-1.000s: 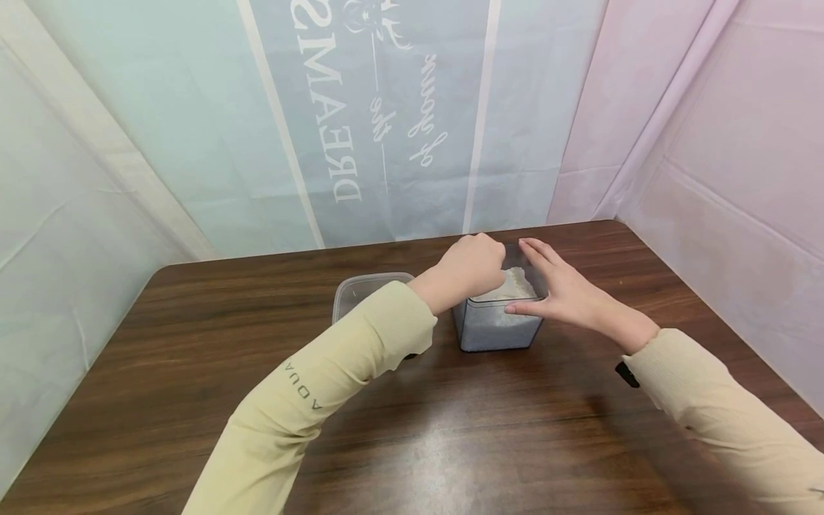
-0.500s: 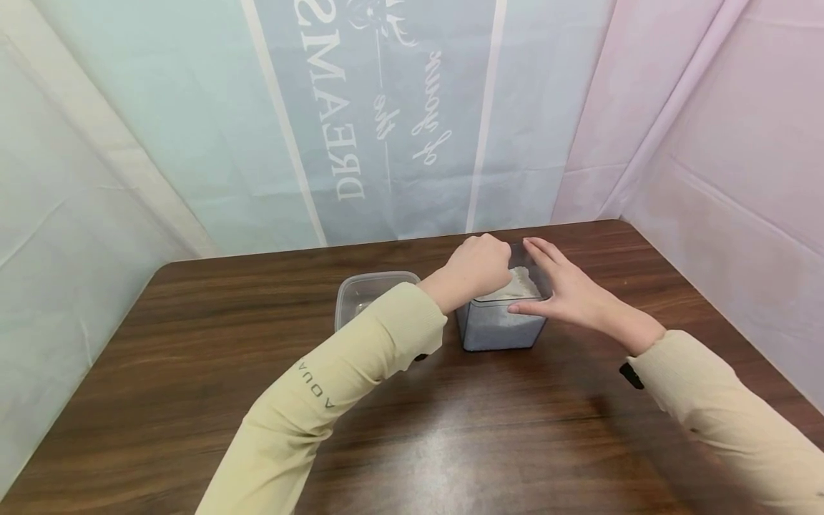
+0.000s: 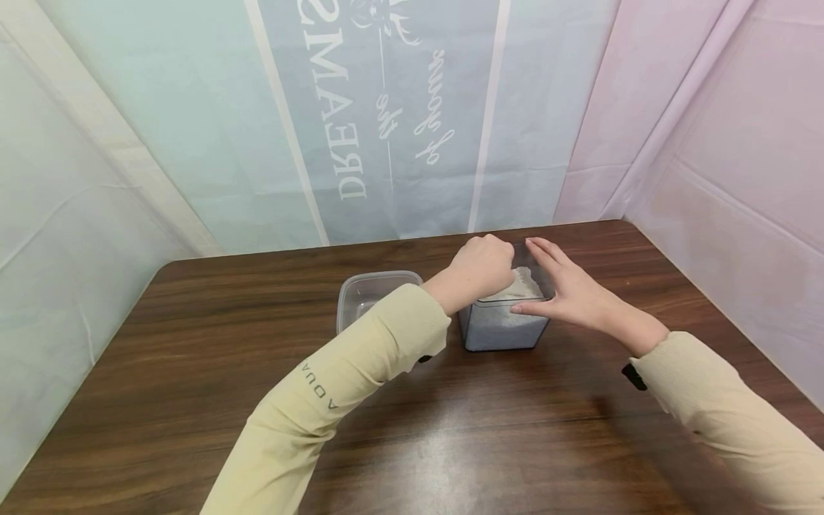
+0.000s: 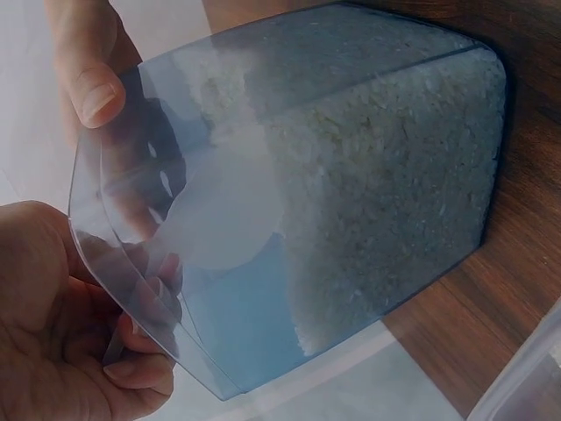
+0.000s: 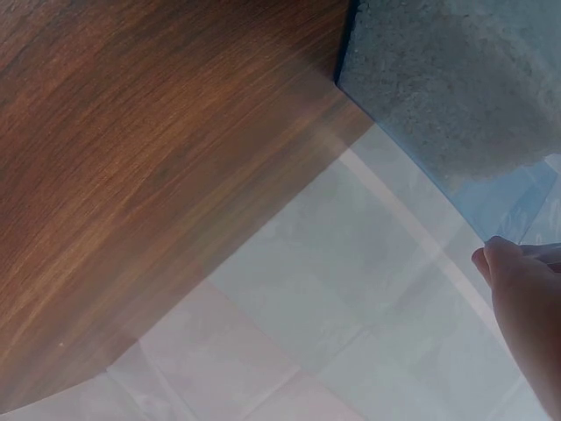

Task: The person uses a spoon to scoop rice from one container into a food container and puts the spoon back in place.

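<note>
A clear blue-grey box (image 3: 505,332), more than half full of white rice (image 4: 386,158), stands upright on the table. My left hand (image 3: 479,267) is at its mouth, fingers curled round the thin handle of a white scoop (image 4: 228,210). Through the clear wall in the left wrist view, the scoop's round bowl shows inside the box beside the rice. My right hand (image 3: 569,290) holds the box's rim from the right, thumb on the near side and fingers along the far side.
A clear plastic tub (image 3: 350,293) without a lid stands left of the box, partly hidden by my left sleeve (image 3: 360,357). Printed cloth (image 3: 425,193) hangs right behind the brown wooden table (image 3: 257,300), with more cloth at both sides.
My left hand has shifted slightly to the right over the box, its fingers still curled round the scoop. The right hand keeps its hold on the rim. The view has moved a little.
</note>
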